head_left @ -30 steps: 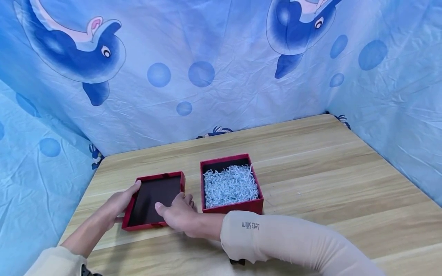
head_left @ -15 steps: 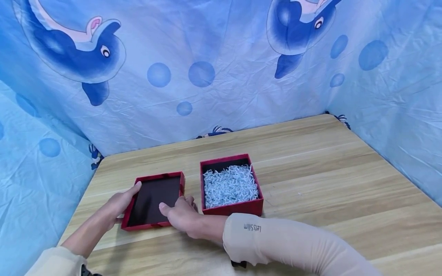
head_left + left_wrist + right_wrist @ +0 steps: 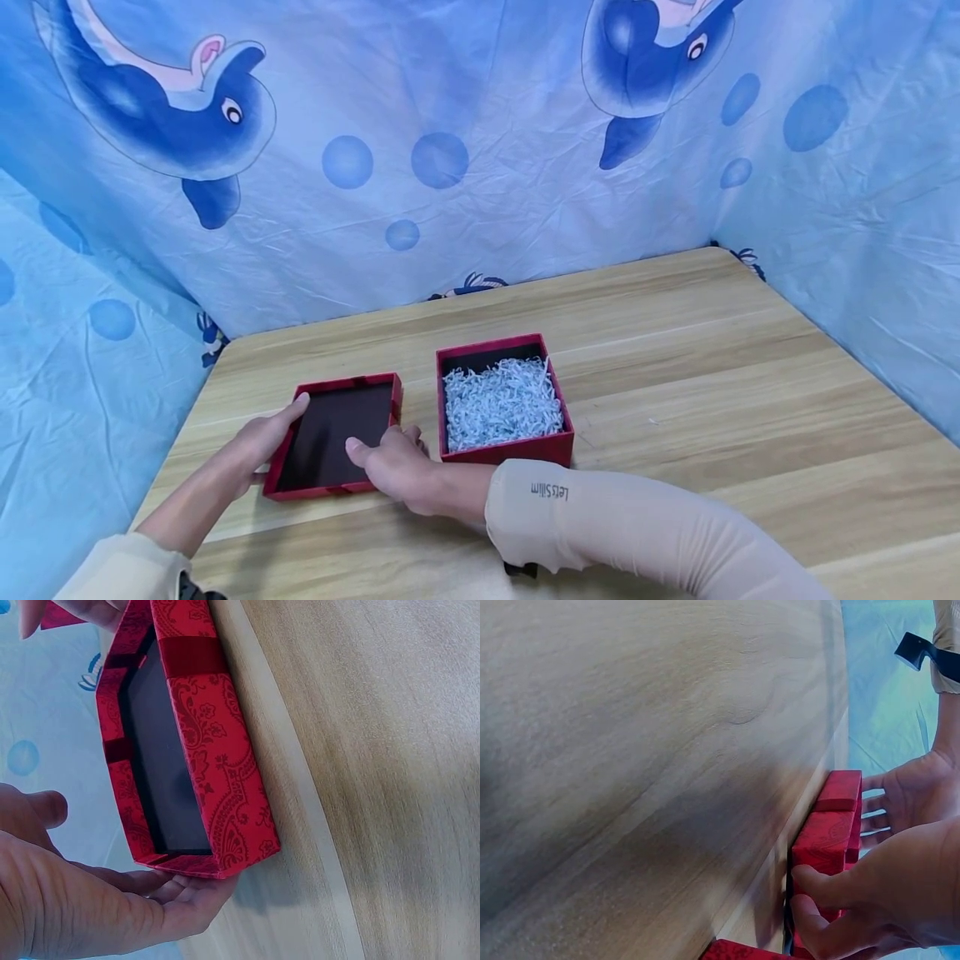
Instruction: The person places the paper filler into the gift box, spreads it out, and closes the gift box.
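A shallow red patterned box lid (image 3: 341, 429), dark inside and hollow side up, is at the left of the table. My left hand (image 3: 258, 442) is at its left side. In the left wrist view, that hand's fingers (image 3: 199, 904) touch the lid's outer wall while the thumb stands apart from the rim. My right hand (image 3: 397, 471) is at the lid's right side; its bent fingers (image 3: 817, 885) touch the outer wall, and its thumb hovers over the dark inside. Right of it stands a deeper red box (image 3: 517, 452) filled with pale blue shredded paper (image 3: 502, 404).
The wooden table (image 3: 720, 400) extends to the right, with a tiny pale scrap (image 3: 652, 422) on it. Blue curtains (image 3: 480, 225) printed with dolphins hang behind and at both sides. The box stands close to my right forearm.
My right hand shifts slightly to the right along the lid between the first two frames, then holds still. The left hand and the filled box hardly move.
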